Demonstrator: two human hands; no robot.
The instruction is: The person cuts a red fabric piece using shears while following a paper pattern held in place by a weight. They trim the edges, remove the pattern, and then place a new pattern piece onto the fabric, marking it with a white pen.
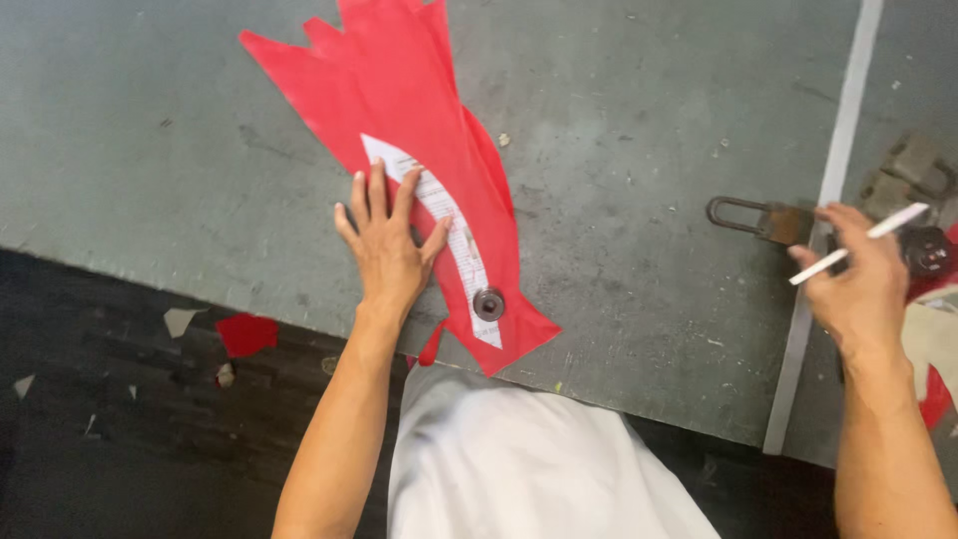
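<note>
Red fabric (399, 90), white paper template (449, 235)

Scuffed grey table (639, 150), dark littered floor (130, 449)

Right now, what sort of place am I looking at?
Probably a fabric-cutting workshop: red fabric lies on a worn grey table under a paper pattern and round weight, with scraps on the floor.
</note>
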